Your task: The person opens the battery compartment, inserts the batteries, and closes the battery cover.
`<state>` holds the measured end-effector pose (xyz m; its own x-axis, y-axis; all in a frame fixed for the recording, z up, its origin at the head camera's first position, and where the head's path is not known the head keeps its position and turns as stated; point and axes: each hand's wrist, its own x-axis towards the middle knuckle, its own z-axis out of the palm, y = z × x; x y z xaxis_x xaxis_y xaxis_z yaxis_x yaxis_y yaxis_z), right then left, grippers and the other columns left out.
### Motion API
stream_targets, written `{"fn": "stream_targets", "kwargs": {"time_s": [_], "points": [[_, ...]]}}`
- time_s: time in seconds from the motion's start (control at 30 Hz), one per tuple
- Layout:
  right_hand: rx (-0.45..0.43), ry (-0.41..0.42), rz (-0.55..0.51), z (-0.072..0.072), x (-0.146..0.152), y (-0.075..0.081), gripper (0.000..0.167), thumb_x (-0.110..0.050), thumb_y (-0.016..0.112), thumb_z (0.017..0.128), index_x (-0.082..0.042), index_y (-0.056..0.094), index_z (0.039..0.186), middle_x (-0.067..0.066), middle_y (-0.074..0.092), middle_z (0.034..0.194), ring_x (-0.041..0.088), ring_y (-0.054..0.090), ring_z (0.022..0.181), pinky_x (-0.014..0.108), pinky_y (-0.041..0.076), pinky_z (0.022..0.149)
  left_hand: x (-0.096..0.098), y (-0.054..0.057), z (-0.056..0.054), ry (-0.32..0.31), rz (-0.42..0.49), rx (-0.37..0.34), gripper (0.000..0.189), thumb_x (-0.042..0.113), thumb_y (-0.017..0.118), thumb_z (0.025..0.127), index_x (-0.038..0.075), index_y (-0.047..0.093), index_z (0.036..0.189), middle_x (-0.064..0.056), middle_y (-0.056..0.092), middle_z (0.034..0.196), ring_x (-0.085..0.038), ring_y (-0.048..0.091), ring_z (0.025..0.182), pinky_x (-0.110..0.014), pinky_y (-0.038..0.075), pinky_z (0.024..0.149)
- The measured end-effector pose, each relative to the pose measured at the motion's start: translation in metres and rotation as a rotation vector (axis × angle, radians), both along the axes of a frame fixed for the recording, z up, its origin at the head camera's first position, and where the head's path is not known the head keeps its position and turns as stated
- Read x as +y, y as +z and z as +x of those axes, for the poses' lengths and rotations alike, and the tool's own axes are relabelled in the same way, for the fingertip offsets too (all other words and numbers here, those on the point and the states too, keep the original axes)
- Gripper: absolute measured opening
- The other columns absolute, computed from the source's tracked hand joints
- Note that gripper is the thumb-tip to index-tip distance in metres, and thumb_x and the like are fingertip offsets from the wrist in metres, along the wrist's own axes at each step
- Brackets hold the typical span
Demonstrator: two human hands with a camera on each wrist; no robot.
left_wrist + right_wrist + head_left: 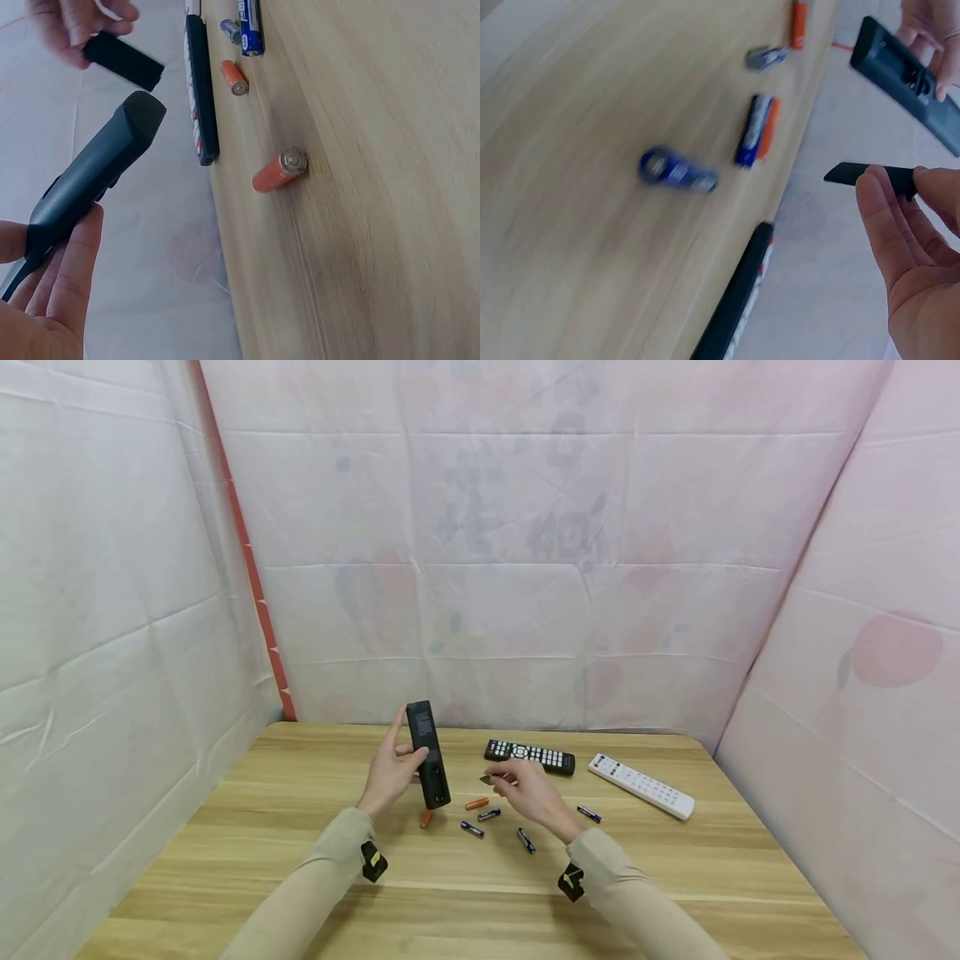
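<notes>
My left hand [392,770] grips a black remote control [427,752] above the table, its back facing me and its battery compartment uncovered at the lower end. In the right wrist view that compartment [900,64] shows as a hollow without batteries. Between thumb and fingers my right hand [528,789] pinches a small black battery cover [855,174], held apart from the remote. Below the hands lie orange batteries [477,803] and several blue batteries [472,829]. One orange battery [279,171] lies under the left hand's remote.
Behind the right hand a second black remote [551,760] lies buttons up. A white remote [642,787] lies farther right, with a blue battery [588,813] near it. White cloth walls [480,610] stand around the wooden table [300,827].
</notes>
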<state>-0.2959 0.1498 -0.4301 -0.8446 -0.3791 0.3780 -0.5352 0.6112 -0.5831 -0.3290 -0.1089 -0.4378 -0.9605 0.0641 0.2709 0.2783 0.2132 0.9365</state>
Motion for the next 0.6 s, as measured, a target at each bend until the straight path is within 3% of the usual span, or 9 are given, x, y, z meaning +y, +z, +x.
{"fn": "stream_targets", "kwargs": {"time_s": [0.27,0.43,0.6], "points": [[0.044,-0.023,0.165,-0.005,0.017,-0.009,0.015,-0.001,0.066,0.091,-0.006,0.075,0.101,0.008,0.074,0.094,0.012,0.068,0.076,0.019,0.055,0.062,-0.004,0.0,-0.001,0.01,0.006,0.009,0.086,0.013,0.064,0.096,0.053,0.013,0.151,-0.028,0.065,0.116,-0.026,0.073,0.073,-0.052,0.061,0.068],[0.022,-0.019,0.225,-0.007,0.024,-0.015,0.015,0.005,0.068,0.086,0.001,0.075,0.098,0.013,0.074,0.095,0.022,0.071,0.083,0.029,0.06,0.07,-0.005,-0.002,-0.001,0.026,0.018,0.002,0.086,0.01,0.064,0.095,0.05,0.014,0.153,-0.027,0.066,0.115,-0.029,0.073,0.076,-0.052,0.061,0.068],[-0.008,-0.029,0.289,-0.007,0.031,-0.018,0.022,0.014,0.063,0.079,0.0,0.075,0.089,0.01,0.073,0.088,0.018,0.068,0.079,0.032,0.059,0.068,-0.005,0.0,0.001,0.03,0.028,0.009,0.083,0.008,0.064,0.095,0.04,0.016,0.156,-0.028,0.065,0.116,-0.031,0.073,0.079,-0.05,0.061,0.065]]}}
